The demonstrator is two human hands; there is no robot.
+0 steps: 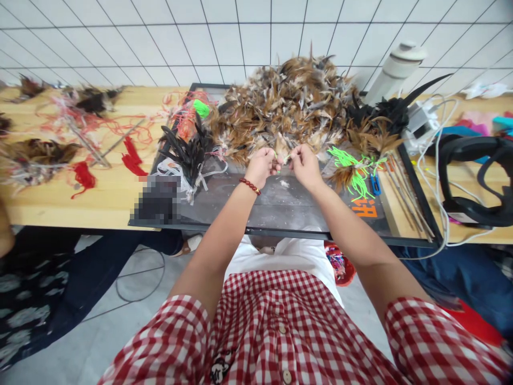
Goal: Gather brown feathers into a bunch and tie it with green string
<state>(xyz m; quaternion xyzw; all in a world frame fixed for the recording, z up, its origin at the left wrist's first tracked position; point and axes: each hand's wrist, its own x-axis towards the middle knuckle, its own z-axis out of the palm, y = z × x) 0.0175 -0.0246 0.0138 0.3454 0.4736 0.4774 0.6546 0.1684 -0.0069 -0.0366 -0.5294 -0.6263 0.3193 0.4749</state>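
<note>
Above the dark tray [298,206], my left hand [262,167] and my right hand [306,167] are close together, both with fingers pinched. A thin bright green string [287,156] runs between their fingertips. Small pale feathers show at the fingertips; whether they are held or lie behind is unclear. Just beyond both hands rises a big heap of brown feathers [280,101]. To the right of my right hand lies a bunch of green strings [352,168] with brown feathers at it. Black feathers [187,149] lie left of my left hand.
A white bottle [395,75] stands by the tiled wall. At right are thin sticks [409,195], white cables, a charger [420,128] and a black headset-like ring [473,206]. Red tassels [132,156] and tangled pink string lie on the wooden table at left. People sit on both sides.
</note>
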